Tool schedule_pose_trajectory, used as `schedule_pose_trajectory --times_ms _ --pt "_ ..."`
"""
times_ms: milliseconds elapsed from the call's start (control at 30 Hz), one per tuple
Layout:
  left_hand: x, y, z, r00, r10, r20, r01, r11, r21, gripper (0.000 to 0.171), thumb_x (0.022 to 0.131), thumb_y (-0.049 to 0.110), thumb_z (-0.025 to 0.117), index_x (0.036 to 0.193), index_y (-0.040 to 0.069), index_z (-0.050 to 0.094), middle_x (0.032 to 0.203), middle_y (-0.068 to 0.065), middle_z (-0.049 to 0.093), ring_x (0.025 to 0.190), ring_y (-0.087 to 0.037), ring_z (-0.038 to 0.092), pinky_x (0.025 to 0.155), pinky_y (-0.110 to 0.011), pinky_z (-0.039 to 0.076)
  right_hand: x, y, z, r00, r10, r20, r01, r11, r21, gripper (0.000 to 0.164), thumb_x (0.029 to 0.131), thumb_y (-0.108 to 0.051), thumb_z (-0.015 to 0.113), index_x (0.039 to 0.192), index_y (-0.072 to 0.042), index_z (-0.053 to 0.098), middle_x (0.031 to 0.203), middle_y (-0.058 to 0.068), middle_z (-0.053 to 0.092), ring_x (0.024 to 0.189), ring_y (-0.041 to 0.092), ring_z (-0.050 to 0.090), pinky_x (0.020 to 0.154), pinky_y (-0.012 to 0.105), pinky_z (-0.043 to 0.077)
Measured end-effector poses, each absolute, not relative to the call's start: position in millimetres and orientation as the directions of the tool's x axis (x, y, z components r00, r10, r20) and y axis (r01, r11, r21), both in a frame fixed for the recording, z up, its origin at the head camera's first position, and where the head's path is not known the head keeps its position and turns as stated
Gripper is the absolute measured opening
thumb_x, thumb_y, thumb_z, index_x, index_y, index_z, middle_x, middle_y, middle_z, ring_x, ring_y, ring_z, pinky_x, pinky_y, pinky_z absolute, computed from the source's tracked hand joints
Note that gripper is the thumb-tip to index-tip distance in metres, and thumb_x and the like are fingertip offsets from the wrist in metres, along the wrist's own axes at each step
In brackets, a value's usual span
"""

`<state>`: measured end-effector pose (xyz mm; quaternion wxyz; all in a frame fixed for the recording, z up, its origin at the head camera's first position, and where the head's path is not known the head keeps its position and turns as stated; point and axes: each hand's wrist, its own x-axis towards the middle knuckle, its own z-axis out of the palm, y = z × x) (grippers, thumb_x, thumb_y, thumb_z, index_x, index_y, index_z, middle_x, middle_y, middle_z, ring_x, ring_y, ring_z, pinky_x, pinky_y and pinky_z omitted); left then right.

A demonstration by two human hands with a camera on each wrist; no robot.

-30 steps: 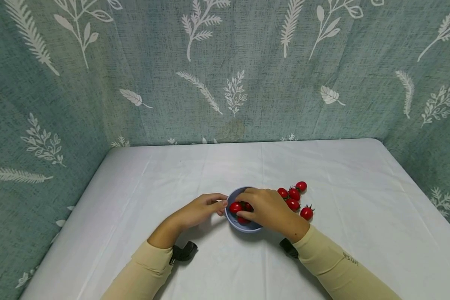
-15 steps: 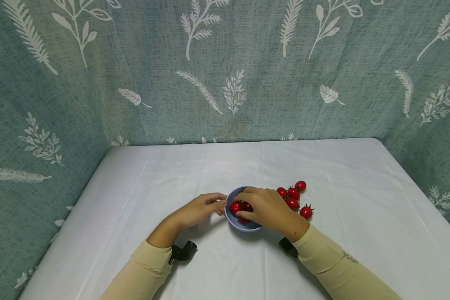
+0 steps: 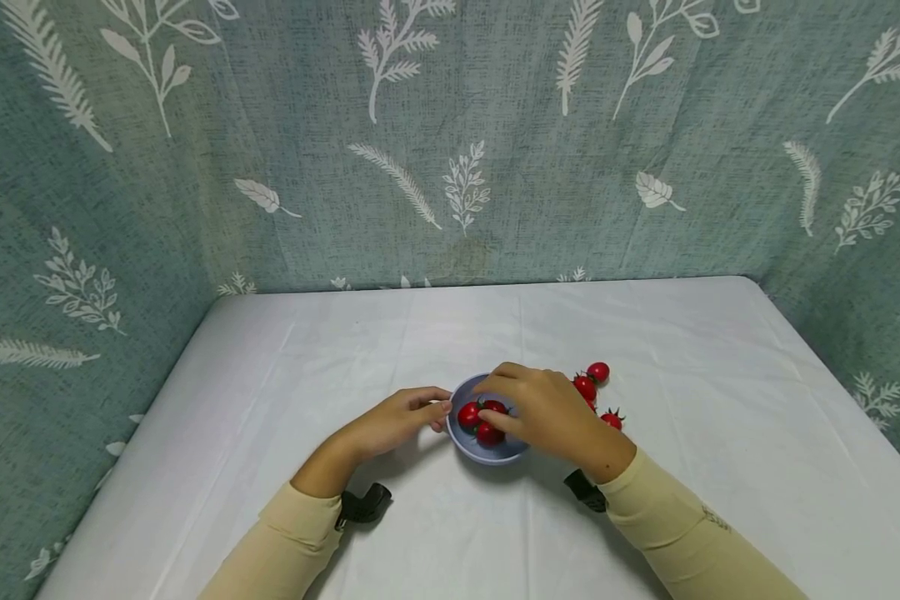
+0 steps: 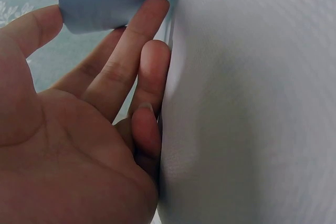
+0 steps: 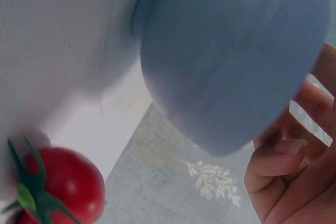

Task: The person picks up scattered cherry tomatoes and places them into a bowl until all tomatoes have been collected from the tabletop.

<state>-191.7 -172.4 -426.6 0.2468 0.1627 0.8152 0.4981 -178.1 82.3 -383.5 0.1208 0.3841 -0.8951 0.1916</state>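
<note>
A small blue-grey bowl [image 3: 487, 457] stands on the white-covered table with three red cherry tomatoes [image 3: 468, 415] visible inside. My left hand [image 3: 393, 423] is at its left side; in the left wrist view the thumb reaches the rim and a longer finger [image 4: 118, 72] lies along the bowl's outer wall. My right hand [image 3: 547, 417] is over the bowl's right side, thumb above the tomatoes and fingers loosely bent, with nothing seen held. In the right wrist view the bowl's wall [image 5: 226, 61] hides part of those fingers.
Several more cherry tomatoes [image 3: 598, 372] lie on the table [image 3: 330, 350] just right of the bowl, partly behind the right hand. One with a green stem [image 5: 73, 184] is close in the right wrist view. A patterned green cloth [image 3: 307, 250] hangs behind the table.
My right hand has lifted slightly and shifted right, its thumb and fingers spreading apart; more of the tomatoes in the bowl shows. My left hand has stayed at the bowl's edge.
</note>
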Motion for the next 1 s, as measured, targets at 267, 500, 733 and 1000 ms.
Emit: schedule_pose_trajectory --times_ms 267,500,733,1000 --pt "-193 -172 -426 -0.828 0.513 -0.227 0.026 0.439 0.898 0.044 0.105 0.04 0.049 0.135 0.011 0.06 0.107 -0.003 0.067 0.101 -0.015 0.06 0.101 -0.038 0.037 -183 92 -378 -0.677 -0.612 0.407 -0.728 0.638 -0.251 0.027 0.085 -0.027 0.08 0.109 -0.016 0.076 0.106 0.0 0.072 0.089 0.014 0.072 0.069 0.03 0.057" --pt "-192 -171 -426 -0.828 0.511 -0.231 0.019 0.437 0.899 0.044 0.104 0.04 0.05 0.135 0.01 0.06 0.106 -0.003 0.067 0.101 -0.015 0.06 0.102 -0.039 0.037 -187 110 -369 -0.743 -0.547 0.386 -0.661 0.693 -0.29 0.031 0.084 -0.024 0.082 0.112 -0.015 0.075 0.109 0.002 0.072 0.087 0.017 0.071 0.072 0.034 0.058" --pt "-192 -171 -425 -0.83 0.512 -0.219 0.031 0.436 0.899 0.043 0.105 0.038 0.05 0.135 0.009 0.06 0.106 -0.003 0.067 0.1 -0.015 0.061 0.101 -0.039 0.038 -192 133 -367 -0.775 -0.501 0.386 -0.617 0.734 -0.285 0.029 0.083 -0.018 0.082 0.112 -0.013 0.075 0.106 0.003 0.073 0.081 0.017 0.068 0.071 0.034 0.057" --pt "-191 -171 -426 -0.83 0.509 -0.227 0.025 0.44 0.897 0.045 0.105 0.04 0.049 0.137 0.009 0.059 0.107 -0.003 0.067 0.101 -0.015 0.061 0.102 -0.04 0.037 -189 153 -376 -0.843 -0.438 0.314 -0.528 0.785 -0.324 0.029 0.085 -0.019 0.08 0.114 -0.013 0.075 0.108 0.003 0.072 0.088 0.022 0.068 0.078 0.042 0.056"
